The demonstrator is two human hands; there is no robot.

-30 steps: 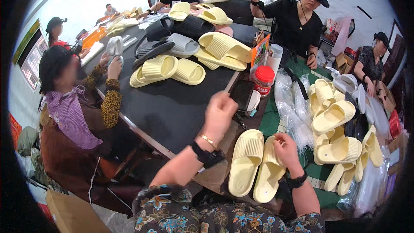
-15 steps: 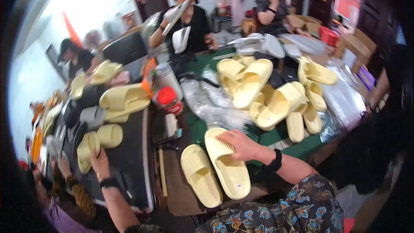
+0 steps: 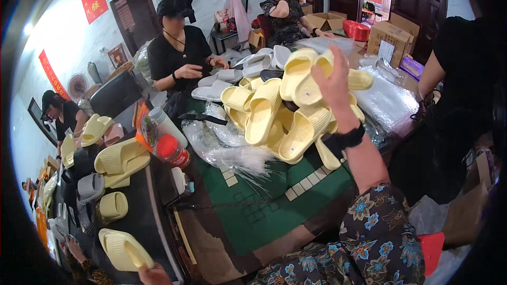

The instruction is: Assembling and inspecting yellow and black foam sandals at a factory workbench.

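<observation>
At the lower left my left hand point(image 3: 153, 274), partly cut off by the frame edge, grips a pale yellow ribbed slipper point(image 3: 121, 249) by one end. My right hand point(image 3: 337, 82) is raised over the table, fingers stretched up and thumb apart. It is against the right side of a pair of pale yellow slippers point(image 3: 300, 71) on top of the pile; the contact is partly hidden. Below and around that pair lie several more yellow slippers point(image 3: 262, 111). Another yellow slipper point(image 3: 112, 207) rests on the black surface at the left, above my left hand.
Clear plastic bags point(image 3: 227, 145) lie before the pile on a green mat point(image 3: 248, 221). A red-lidded jar point(image 3: 171, 150) stands left of them. Grey slippers point(image 3: 214, 87) are farther back, near a person in black point(image 3: 179, 53). Another person point(image 3: 454, 68) is at the right, by cardboard boxes point(image 3: 393, 39).
The two slippers in front of me have left that spot, and my right hand has moved up to the pile. My left hand has come nearer with a slipper. The view has shifted.
</observation>
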